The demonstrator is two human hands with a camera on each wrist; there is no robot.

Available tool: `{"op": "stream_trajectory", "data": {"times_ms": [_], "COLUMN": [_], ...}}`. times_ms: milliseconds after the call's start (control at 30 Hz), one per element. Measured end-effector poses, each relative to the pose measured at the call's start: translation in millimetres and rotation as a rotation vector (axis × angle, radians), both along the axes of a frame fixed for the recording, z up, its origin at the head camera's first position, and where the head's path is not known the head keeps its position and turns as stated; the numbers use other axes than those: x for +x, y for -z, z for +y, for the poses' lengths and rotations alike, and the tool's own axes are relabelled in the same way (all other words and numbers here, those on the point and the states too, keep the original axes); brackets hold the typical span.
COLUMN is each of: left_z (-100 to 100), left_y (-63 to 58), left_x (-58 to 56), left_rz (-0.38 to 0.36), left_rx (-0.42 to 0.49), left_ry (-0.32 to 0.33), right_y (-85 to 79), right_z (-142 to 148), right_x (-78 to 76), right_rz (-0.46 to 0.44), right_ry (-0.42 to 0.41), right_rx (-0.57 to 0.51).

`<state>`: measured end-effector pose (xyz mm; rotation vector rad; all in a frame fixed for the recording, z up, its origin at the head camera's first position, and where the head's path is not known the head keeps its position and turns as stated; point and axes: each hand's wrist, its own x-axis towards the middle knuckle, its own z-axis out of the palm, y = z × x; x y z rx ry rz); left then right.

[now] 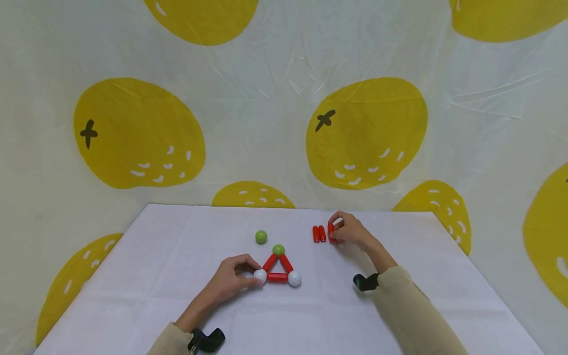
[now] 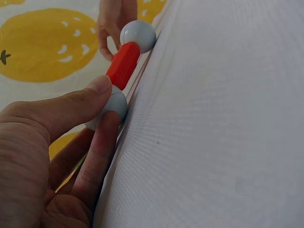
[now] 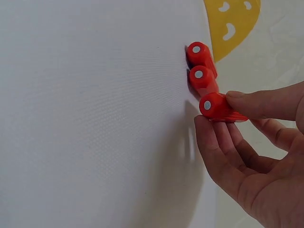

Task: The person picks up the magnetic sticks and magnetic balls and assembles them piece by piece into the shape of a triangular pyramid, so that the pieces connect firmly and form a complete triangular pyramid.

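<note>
A triangle of red magnetic rods and balls lies flat on the table, with a green ball at its far corner and white balls at the two near corners. My left hand pinches the left white ball between thumb and fingers; the right white ball shows past a red rod in the left wrist view. At the back right, my right hand pinches a red magnetic rod. Two more red rods lie side by side just left of it.
A loose green ball sits behind the triangle. White cloth covers the table, whose back edge meets a patterned curtain with yellow fruit. A dark wrist device is strapped at each sleeve.
</note>
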<state>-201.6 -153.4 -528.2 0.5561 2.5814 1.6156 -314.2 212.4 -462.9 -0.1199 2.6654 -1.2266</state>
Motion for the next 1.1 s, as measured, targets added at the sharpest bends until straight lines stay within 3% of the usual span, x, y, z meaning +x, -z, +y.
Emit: {"op": "stream_trajectory", "data": {"times_ms": [367, 1100], "left_z": [-1, 0], "left_y": [-0.1, -1.7], "left_x": [-0.3, -0.8], "left_rz": [0.007, -0.002], "left_rx": [-0.008, -0.008], "left_ry": [-0.004, -0.005], "right_y": [-11.5, -24.5], "right_z": [-6, -59], "right_x": [15.1, 69.1], "right_rz": [0.084, 0.135], "right_ry": [-0.094, -0.303], "right_rx": [-0.049, -0.043]}}
